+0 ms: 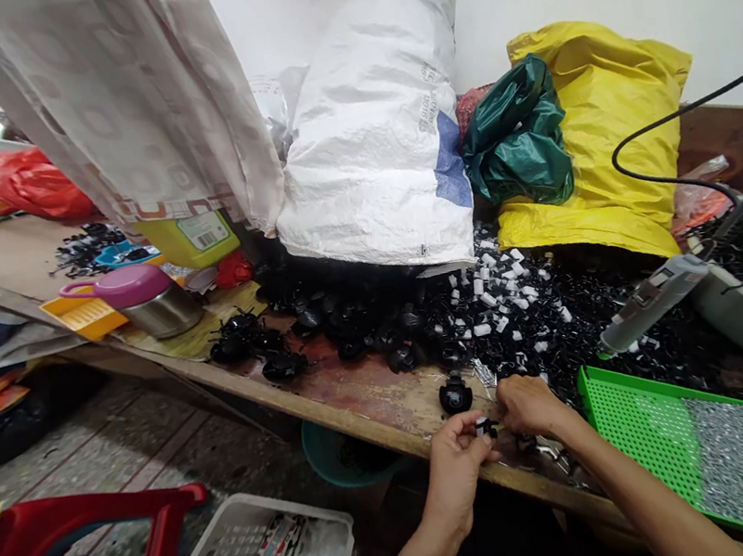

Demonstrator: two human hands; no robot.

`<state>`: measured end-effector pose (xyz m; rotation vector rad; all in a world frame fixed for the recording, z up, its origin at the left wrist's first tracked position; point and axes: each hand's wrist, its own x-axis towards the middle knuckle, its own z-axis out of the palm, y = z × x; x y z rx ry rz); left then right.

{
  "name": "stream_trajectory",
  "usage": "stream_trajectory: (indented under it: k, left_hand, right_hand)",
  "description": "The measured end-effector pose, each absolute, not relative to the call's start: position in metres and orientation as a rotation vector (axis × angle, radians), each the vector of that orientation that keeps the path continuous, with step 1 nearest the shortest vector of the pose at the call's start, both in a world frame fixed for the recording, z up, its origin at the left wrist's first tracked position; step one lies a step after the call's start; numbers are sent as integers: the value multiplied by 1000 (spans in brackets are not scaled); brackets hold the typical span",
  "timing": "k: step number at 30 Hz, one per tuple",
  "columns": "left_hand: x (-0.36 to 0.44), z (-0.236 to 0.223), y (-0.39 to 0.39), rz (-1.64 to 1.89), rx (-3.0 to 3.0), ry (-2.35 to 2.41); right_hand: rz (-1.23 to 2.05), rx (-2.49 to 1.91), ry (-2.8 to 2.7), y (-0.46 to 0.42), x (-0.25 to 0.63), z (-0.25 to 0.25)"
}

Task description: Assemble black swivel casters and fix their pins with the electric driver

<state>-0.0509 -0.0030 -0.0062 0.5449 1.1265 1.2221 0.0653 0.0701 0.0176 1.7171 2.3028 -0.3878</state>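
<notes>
The left hand (456,481) pinches a small black-and-white plastic part (485,427), while the curled right hand (529,405), its grip unclear, sits just beside it above the wooden surface (369,400).

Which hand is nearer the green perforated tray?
Right. The right hand is just left of the green perforated tray, not touching it; the left hand is farther left, beyond the right hand.
</notes>
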Motion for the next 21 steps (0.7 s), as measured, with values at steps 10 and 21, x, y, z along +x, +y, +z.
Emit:
stream_trajectory:
  k: [10,21]
  left_hand:
    - [-57,-2,7,1183,575,1073]
    - [-47,-1,10,1227,586,1044]
  right_hand:
    - [-1044,2072,2629,64,99,-6]
    - [-1849,2148,2762,34,103,9]
